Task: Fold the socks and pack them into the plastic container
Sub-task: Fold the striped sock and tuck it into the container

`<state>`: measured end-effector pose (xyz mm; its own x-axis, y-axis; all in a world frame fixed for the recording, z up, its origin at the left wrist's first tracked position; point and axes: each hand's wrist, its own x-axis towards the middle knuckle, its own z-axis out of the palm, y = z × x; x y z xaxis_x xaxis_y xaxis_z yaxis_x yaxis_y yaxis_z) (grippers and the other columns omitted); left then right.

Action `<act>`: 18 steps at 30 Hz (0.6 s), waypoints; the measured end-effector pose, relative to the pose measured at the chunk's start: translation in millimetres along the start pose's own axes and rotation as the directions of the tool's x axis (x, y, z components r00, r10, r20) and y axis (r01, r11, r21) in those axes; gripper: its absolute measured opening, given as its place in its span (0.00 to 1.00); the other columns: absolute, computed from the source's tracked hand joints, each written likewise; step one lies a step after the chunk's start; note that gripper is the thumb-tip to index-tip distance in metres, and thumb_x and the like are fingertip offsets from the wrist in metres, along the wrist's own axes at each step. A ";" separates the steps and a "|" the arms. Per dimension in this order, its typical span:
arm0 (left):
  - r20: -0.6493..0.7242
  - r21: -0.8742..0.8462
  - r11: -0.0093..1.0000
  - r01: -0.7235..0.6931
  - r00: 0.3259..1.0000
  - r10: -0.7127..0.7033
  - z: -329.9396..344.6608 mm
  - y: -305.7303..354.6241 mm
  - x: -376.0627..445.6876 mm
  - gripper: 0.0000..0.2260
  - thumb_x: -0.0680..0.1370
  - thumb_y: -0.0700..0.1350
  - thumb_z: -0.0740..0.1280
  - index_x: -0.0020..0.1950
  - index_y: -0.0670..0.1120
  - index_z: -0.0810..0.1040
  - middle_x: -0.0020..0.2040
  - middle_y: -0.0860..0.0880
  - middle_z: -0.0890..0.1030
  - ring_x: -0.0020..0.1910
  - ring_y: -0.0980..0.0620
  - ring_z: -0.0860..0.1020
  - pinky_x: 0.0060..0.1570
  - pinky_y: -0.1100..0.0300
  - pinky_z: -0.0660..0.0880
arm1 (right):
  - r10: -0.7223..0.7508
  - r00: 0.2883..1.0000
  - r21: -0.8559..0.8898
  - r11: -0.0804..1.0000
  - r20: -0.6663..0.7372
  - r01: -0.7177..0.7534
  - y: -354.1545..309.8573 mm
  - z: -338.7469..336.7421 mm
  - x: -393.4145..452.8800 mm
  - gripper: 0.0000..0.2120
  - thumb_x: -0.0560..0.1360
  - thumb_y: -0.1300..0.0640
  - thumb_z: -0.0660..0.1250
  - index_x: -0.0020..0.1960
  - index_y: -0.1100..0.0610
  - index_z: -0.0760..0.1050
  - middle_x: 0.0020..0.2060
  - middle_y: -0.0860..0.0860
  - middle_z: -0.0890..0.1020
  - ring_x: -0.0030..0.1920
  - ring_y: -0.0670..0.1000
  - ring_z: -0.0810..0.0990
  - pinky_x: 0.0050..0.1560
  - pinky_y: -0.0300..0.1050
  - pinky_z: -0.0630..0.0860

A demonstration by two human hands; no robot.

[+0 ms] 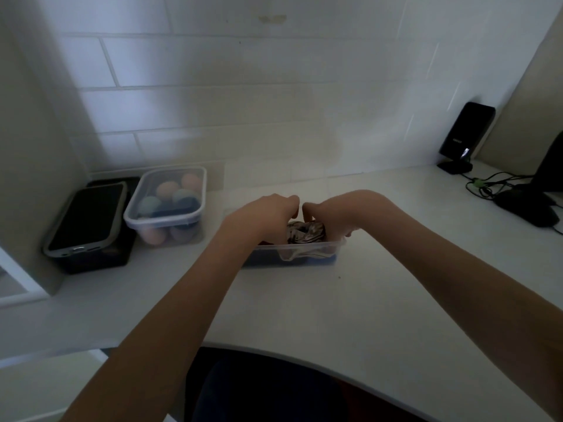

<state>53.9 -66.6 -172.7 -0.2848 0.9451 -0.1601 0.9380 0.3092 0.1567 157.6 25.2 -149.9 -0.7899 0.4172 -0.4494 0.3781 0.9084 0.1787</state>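
Note:
A clear plastic container (307, 248) stands on the white counter in the middle of the view. A patterned dark-and-light sock bundle (304, 233) sits inside it, rising above the near rim, with part of the fabric pressed against the front wall. My left hand (265, 213) and my right hand (330, 213) reach into the container from above, knuckles almost touching, fingers curled down around the bundle. Blue and red fabric shows low in the container; the fingertips are hidden.
A lidded clear box (166, 205) of rolled pastel socks stands at the left. Beside it a dark tray (88, 226) leans on a black box. A black device on a stand (464, 138), cables (487, 185) and a dark object occupy the right. The counter's curved edge (335, 365) is near me.

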 end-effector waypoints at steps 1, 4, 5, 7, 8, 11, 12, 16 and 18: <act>-0.005 -0.012 1.000 -0.002 1.000 0.002 0.4 -0.4 -0.7 0.31 0.62 0.46 0.77 0.61 0.46 0.67 0.57 0.43 0.77 0.53 0.44 0.75 0.53 0.49 0.75 | -0.006 1.000 0.010 1.000 -0.002 0.006 0.6 0.1 -0.4 0.27 0.73 0.55 0.68 0.67 0.56 0.60 0.33 0.49 0.69 0.28 0.46 0.70 0.27 0.38 0.65; -0.039 -0.066 0.998 -0.015 0.999 0.013 3.2 -3.7 -3.8 0.31 0.62 0.47 0.78 0.60 0.47 0.68 0.56 0.44 0.79 0.52 0.45 0.75 0.52 0.50 0.75 | -0.019 0.999 0.048 0.999 -0.028 0.021 3.0 2.7 1.2 0.27 0.72 0.55 0.68 0.67 0.56 0.61 0.34 0.49 0.70 0.29 0.46 0.72 0.27 0.38 0.67; -0.058 -0.098 0.995 -0.023 0.998 0.018 5.1 -6.0 -5.2 0.31 0.62 0.47 0.77 0.60 0.48 0.68 0.56 0.45 0.79 0.52 0.46 0.76 0.52 0.52 0.75 | -0.021 0.999 0.086 0.996 -0.036 0.024 5.0 4.7 2.3 0.26 0.73 0.56 0.67 0.67 0.55 0.61 0.36 0.49 0.70 0.29 0.47 0.73 0.27 0.38 0.68; -0.088 -0.190 0.981 -0.032 0.996 0.015 7.6 -12.6 -9.0 0.29 0.64 0.48 0.76 0.61 0.49 0.70 0.56 0.47 0.80 0.51 0.49 0.76 0.52 0.55 0.74 | -0.014 0.998 0.180 0.983 -0.054 0.024 9.6 8.7 2.3 0.24 0.74 0.57 0.66 0.67 0.53 0.62 0.39 0.48 0.70 0.29 0.47 0.75 0.26 0.37 0.70; -0.082 -0.237 0.971 -0.032 0.997 0.013 6.8 -15.9 -11.7 0.27 0.65 0.47 0.75 0.62 0.50 0.70 0.57 0.47 0.80 0.50 0.51 0.76 0.53 0.57 0.73 | -0.007 0.998 0.225 0.974 -0.064 0.022 11.7 10.1 1.1 0.23 0.74 0.58 0.65 0.67 0.52 0.63 0.40 0.48 0.71 0.29 0.47 0.76 0.26 0.36 0.72; -0.018 -0.371 0.928 -0.037 0.999 0.032 -0.7 -25.1 -20.9 0.25 0.69 0.44 0.73 0.65 0.49 0.71 0.61 0.48 0.78 0.56 0.52 0.77 0.62 0.56 0.72 | -0.009 0.997 0.316 0.948 -0.075 0.032 17.7 11.7 -0.5 0.23 0.73 0.60 0.64 0.67 0.50 0.66 0.50 0.52 0.78 0.30 0.48 0.79 0.28 0.38 0.75; -0.020 -0.426 0.904 -0.040 0.999 0.035 -3.7 -27.4 -24.8 0.25 0.69 0.44 0.73 0.65 0.48 0.72 0.62 0.49 0.78 0.58 0.52 0.77 0.64 0.55 0.71 | -0.013 0.997 0.329 0.944 -0.072 0.036 19.7 11.3 -1.2 0.24 0.72 0.60 0.64 0.67 0.49 0.67 0.54 0.53 0.79 0.31 0.48 0.80 0.29 0.38 0.76; -0.114 -0.513 0.856 -0.065 0.993 0.007 -14.3 -35.2 -37.5 0.17 0.72 0.43 0.71 0.61 0.45 0.77 0.59 0.48 0.80 0.58 0.53 0.78 0.64 0.53 0.72 | -0.062 0.998 0.416 0.907 -0.016 0.063 26.5 2.6 -9.6 0.27 0.72 0.59 0.68 0.69 0.46 0.65 0.62 0.51 0.78 0.38 0.49 0.83 0.38 0.40 0.79; -0.196 -0.467 0.881 -0.072 0.980 -0.024 -17.8 -34.2 -39.1 0.14 0.74 0.45 0.70 0.58 0.45 0.79 0.56 0.48 0.82 0.53 0.55 0.79 0.60 0.59 0.73 | -0.068 0.998 0.491 0.869 -0.002 0.060 30.0 -4.7 -16.2 0.29 0.73 0.56 0.69 0.71 0.46 0.63 0.64 0.49 0.76 0.42 0.50 0.83 0.43 0.42 0.80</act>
<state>29.5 -112.3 -154.5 -0.3401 0.9399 0.0300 0.7550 0.2539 0.6046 179.4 45.9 -133.1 -0.8149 0.3548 -0.4583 0.5181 0.8003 -0.3017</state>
